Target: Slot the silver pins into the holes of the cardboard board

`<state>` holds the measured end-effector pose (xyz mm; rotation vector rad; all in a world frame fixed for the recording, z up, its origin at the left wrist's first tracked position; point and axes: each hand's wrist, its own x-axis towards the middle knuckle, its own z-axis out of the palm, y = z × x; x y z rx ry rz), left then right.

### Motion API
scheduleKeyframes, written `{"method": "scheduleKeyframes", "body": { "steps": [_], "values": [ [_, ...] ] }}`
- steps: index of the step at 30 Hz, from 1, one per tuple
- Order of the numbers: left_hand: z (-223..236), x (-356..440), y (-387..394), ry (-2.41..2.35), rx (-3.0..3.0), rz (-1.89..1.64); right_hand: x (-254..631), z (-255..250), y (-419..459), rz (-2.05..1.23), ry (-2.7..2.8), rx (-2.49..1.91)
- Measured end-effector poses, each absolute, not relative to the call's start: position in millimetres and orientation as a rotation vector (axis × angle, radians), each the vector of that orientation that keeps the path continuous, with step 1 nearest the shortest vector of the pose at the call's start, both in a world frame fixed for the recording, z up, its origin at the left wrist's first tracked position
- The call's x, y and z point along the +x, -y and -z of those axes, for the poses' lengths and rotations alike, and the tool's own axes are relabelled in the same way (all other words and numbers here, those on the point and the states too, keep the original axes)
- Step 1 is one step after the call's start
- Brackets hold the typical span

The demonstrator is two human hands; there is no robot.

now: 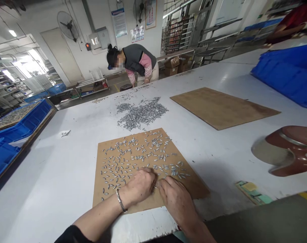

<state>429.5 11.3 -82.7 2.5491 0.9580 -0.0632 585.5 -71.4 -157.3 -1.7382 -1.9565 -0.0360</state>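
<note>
My left hand (142, 185) and right hand (177, 199) curled, lower centre, exact pinch indiscernible, flat brown board (153, 202) beneath, strewn with slender silvery pieces (157, 144)

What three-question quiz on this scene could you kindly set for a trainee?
1. True or false: the left hand and the right hand are close together over the near brown board.

2. Which wrist wears the bracelet? A) right B) left C) both

3. Fill the gap: in this view, the far brown board lies to the ____ of the pile of small grey pieces on the white table.

Key: 1. True. 2. B, left. 3. Right.
</note>
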Motion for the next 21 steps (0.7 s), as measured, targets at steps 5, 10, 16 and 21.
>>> {"method": "scheduleKeyframes", "body": {
  "steps": [5, 10, 16, 21],
  "values": [
    [60, 400, -18, -1.101, 2.485, -0.163, 609, 157, 82, -0.080, 1.841, -1.721],
    [42, 369, -22, -1.209, 2.477, -0.229, 630, 163, 96, -0.028, 1.797, -1.772],
    [41, 354, -13, -1.279, 2.520, -0.213, 621, 158, 88, -0.058, 1.945, -1.753],
    [49, 340, -1, -1.285, 2.457, -0.238, 608, 162, 84, 0.012, 1.933, -1.851]
  ]
}}
